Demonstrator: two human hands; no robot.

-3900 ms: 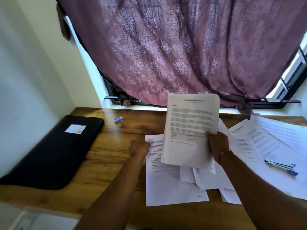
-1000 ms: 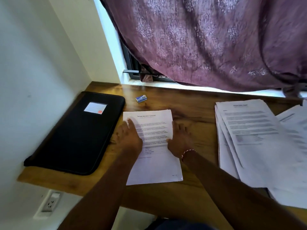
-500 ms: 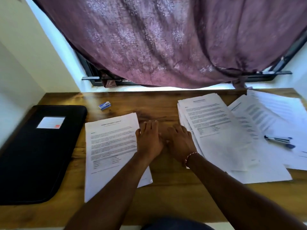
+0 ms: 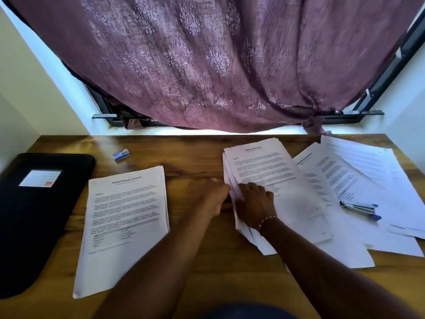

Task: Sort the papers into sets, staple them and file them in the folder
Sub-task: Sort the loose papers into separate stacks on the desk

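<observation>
Papers (image 4: 345,176): one set (image 4: 124,217) sits sorted beside the folder (image 4: 34,215), nothing apparently stapled or filed. Your right hand (image 4: 253,203) presses flat on the fanned pile (image 4: 264,166); whether your left hand (image 4: 212,196) grips anything is unclear.

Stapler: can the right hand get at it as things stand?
Probably yes. The stapler lies uncovered on top of the spread papers at the right, with nothing standing between it and the right hand, which is on the middle stack.

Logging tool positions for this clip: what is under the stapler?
The stapler lies on overlapping printed sheets on the desk's right side. Whatever lies beneath those sheets is covered and cannot be seen.
</observation>
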